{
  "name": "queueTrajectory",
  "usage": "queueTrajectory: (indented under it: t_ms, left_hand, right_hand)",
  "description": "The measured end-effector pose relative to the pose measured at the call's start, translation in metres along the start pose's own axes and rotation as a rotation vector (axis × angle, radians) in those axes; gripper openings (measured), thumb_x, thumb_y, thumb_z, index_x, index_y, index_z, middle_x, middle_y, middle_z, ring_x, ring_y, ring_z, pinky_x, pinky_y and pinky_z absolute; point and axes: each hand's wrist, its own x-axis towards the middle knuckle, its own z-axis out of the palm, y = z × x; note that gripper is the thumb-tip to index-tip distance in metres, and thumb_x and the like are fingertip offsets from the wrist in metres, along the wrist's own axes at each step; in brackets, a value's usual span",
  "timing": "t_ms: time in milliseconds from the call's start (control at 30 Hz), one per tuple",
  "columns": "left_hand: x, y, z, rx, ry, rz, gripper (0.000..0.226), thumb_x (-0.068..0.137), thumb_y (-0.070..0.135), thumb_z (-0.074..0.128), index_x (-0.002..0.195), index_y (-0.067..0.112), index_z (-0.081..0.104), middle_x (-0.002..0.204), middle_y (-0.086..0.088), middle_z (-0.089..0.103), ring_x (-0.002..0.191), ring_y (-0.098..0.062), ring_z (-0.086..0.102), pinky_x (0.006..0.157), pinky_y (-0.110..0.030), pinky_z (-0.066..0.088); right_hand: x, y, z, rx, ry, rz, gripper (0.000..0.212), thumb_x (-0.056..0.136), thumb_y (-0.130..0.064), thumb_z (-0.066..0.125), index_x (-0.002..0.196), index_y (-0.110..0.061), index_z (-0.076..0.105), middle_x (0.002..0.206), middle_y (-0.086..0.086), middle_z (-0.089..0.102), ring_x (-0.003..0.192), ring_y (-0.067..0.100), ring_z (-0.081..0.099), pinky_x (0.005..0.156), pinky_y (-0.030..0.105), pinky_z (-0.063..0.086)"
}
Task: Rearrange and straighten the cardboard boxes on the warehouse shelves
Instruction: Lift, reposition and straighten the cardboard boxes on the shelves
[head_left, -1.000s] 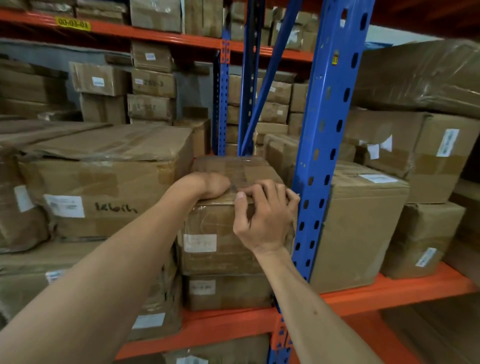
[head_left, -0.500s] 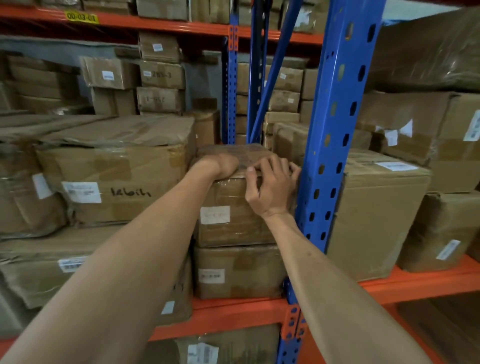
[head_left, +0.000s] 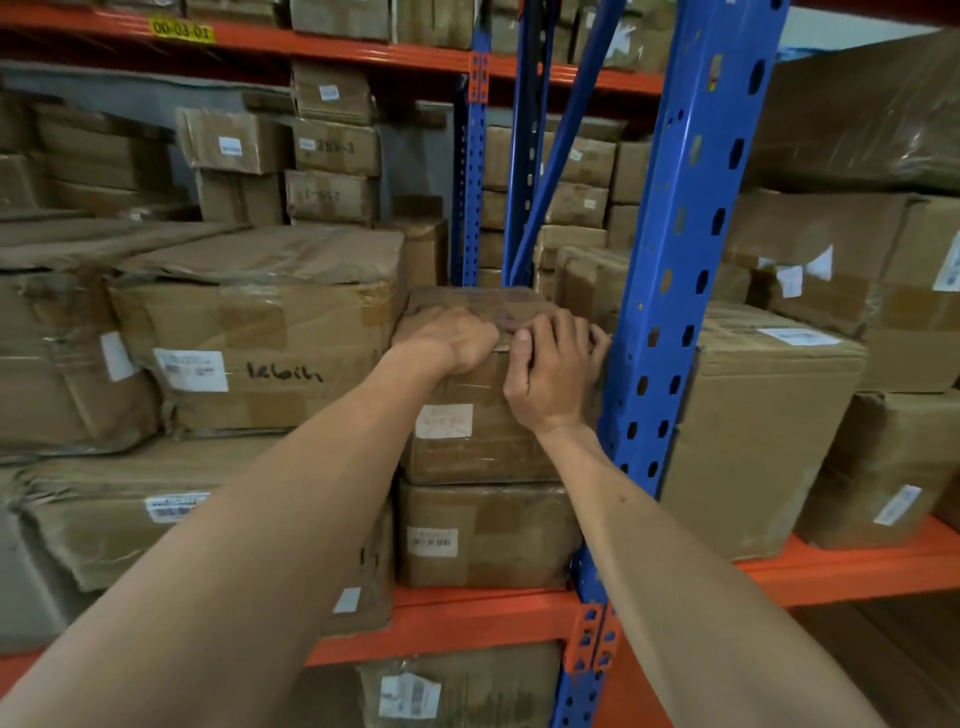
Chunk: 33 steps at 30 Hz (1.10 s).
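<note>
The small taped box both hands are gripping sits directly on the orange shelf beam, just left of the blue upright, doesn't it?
Not quite. In the head view the small taped box, held by the left hand and right hand, rests on top of another cardboard box, and that lower one sits on the orange shelf beam. It is indeed just left of the blue upright.

Two bare, sleeveless forearms (head_left: 291, 519)

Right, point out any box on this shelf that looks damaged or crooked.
The big box marked in black pen looks worst: its top is crumpled and sagging. The box under it has a torn, ragged front edge.
</note>
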Motion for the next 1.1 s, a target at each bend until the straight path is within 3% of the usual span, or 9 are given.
queueTrajectory:
  t_ms: [167, 333, 600, 667, 733, 833, 933, 1000, 1100]
  left_hand:
    - [0.013, 0.005, 0.003, -0.014, -0.018, -0.018, 0.049, 0.101, 0.044, 0.028, 0.127, 0.021, 0.063, 0.135, -0.011, 0.062, 0.114, -0.032, 0.058, 0.099, -0.045, 0.045]
    - [0.014, 0.018, 0.014, 0.049, -0.079, -0.082, 0.063, 0.102, 0.049, 0.018, 0.155, 0.019, 0.037, 0.163, -0.015, 0.032, 0.147, -0.038, 0.028, 0.119, -0.057, 0.019]
    - [-0.001, 0.001, 0.010, 0.083, -0.084, 0.050, 0.057, 0.104, 0.045, 0.015, 0.143, 0.021, 0.049, 0.151, -0.012, 0.049, 0.139, -0.034, 0.042, 0.117, -0.056, 0.017]
    - [-0.008, 0.000, 0.006, 0.092, -0.110, 0.059, 0.056, 0.107, 0.044, 0.014, 0.146, 0.020, 0.046, 0.151, -0.013, 0.049, 0.139, -0.035, 0.042, 0.119, -0.056, 0.016]
    - [-0.018, -0.003, -0.002, 0.031, -0.072, 0.073, 0.053, 0.107, 0.044, 0.025, 0.148, 0.016, 0.044, 0.150, -0.016, 0.048, 0.136, -0.035, 0.046, 0.113, -0.048, 0.032]
    - [-0.045, -0.015, -0.021, -0.026, 0.179, 0.223, 0.064, 0.096, 0.022, 0.056, 0.155, 0.010, 0.033, 0.156, -0.016, 0.040, 0.137, -0.034, 0.046, 0.110, -0.044, 0.043]
    - [-0.075, -0.051, -0.053, -0.052, 0.528, 0.442, 0.067, 0.090, 0.012, 0.061, 0.153, 0.012, 0.040, 0.146, -0.011, 0.050, 0.123, -0.029, 0.057, 0.097, -0.041, 0.053]
    - [-0.088, -0.086, -0.079, -0.006, 0.662, 0.517, 0.064, 0.091, 0.022, 0.062, 0.152, 0.016, 0.042, 0.144, -0.010, 0.051, 0.127, -0.027, 0.053, 0.102, -0.041, 0.050]
    - [-0.092, -0.150, -0.115, 0.102, 0.448, 0.312, 0.092, 0.086, 0.063, 0.068, 0.160, 0.037, 0.019, 0.158, -0.016, 0.032, 0.144, -0.036, 0.032, 0.118, -0.056, 0.029]
  right_hand:
    - [0.006, 0.008, 0.014, 0.007, -0.013, -0.009, 0.039, 0.097, -0.028, 0.040, 0.081, -0.004, 0.066, 0.086, 0.015, 0.062, 0.084, 0.032, 0.056, 0.087, 0.047, 0.034]
    - [-0.001, 0.016, 0.005, 0.026, -0.069, 0.011, 0.039, 0.096, -0.028, 0.041, 0.083, -0.002, 0.068, 0.089, 0.017, 0.063, 0.087, 0.036, 0.058, 0.087, 0.046, 0.034]
    - [-0.003, -0.006, -0.009, -0.030, -0.273, 0.100, 0.033, 0.100, -0.030, 0.048, 0.100, -0.002, 0.066, 0.106, 0.021, 0.061, 0.101, 0.036, 0.051, 0.094, 0.051, 0.035]
    - [-0.002, 0.004, -0.016, -0.022, -0.426, 0.062, 0.041, 0.103, -0.041, 0.038, 0.110, -0.008, 0.062, 0.116, 0.019, 0.057, 0.109, 0.035, 0.047, 0.100, 0.054, 0.034]
    - [0.002, 0.013, -0.024, 0.011, -0.553, 0.017, 0.052, 0.103, -0.050, 0.028, 0.123, -0.014, 0.059, 0.127, 0.016, 0.054, 0.119, 0.033, 0.044, 0.107, 0.053, 0.029]
    - [0.010, 0.013, -0.036, 0.082, -0.668, 0.032, 0.060, 0.100, -0.059, 0.021, 0.144, -0.028, 0.048, 0.145, 0.014, 0.045, 0.137, 0.030, 0.033, 0.117, 0.051, 0.016]
    - [0.024, -0.007, -0.040, 0.207, -0.712, 0.063, 0.063, 0.096, -0.070, 0.027, 0.153, -0.042, 0.032, 0.162, 0.009, 0.027, 0.150, 0.028, 0.018, 0.121, 0.054, 0.007]
    - [0.039, -0.030, -0.037, 0.311, -0.758, 0.052, 0.070, 0.091, -0.079, 0.038, 0.153, -0.052, 0.021, 0.168, 0.002, 0.012, 0.154, 0.028, 0.010, 0.121, 0.058, 0.007]
    - [0.061, -0.073, -0.031, 0.445, -0.895, 0.040, 0.086, 0.076, -0.088, 0.058, 0.144, -0.073, 0.008, 0.168, -0.012, -0.011, 0.156, 0.037, 0.006, 0.119, 0.061, 0.019]
